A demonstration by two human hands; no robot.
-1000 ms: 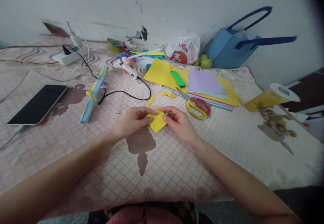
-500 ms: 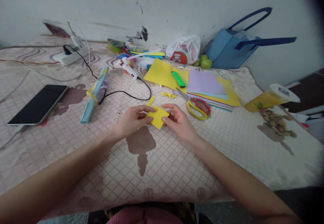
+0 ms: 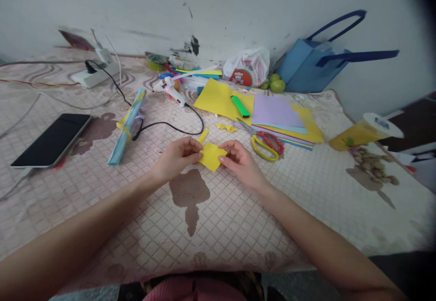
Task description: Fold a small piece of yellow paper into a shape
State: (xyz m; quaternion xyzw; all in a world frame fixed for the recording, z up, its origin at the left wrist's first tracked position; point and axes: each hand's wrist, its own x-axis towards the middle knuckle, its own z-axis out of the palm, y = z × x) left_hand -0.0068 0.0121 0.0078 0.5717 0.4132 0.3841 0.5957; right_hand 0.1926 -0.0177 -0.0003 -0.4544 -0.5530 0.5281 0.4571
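Note:
A small yellow paper square (image 3: 212, 157) is held between my two hands, just above the patterned tablecloth. My left hand (image 3: 180, 155) pinches its left edge between thumb and fingers. On the other side, my right hand (image 3: 240, 161) grips the right corner the same way. Just beyond the square lie a narrow yellow paper strip (image 3: 203, 135) and some yellow paper scraps (image 3: 226, 128). Scissors (image 3: 265, 147) with one red and one yellow handle rest to the right of my right hand.
Behind stand a white glue gun (image 3: 173, 93) with a black cord, a green cutter (image 3: 240, 106) on coloured paper sheets (image 3: 277, 110), and a blue bag (image 3: 303, 67). At left are a phone (image 3: 51, 140) and a blue paper roll (image 3: 126, 128); at right, a yellow drink cup (image 3: 354, 133).
The yellow paper square has shifted in my fingers, and its upper edge now looks more rounded or bent. My left fingers have moved slightly up along its left side.

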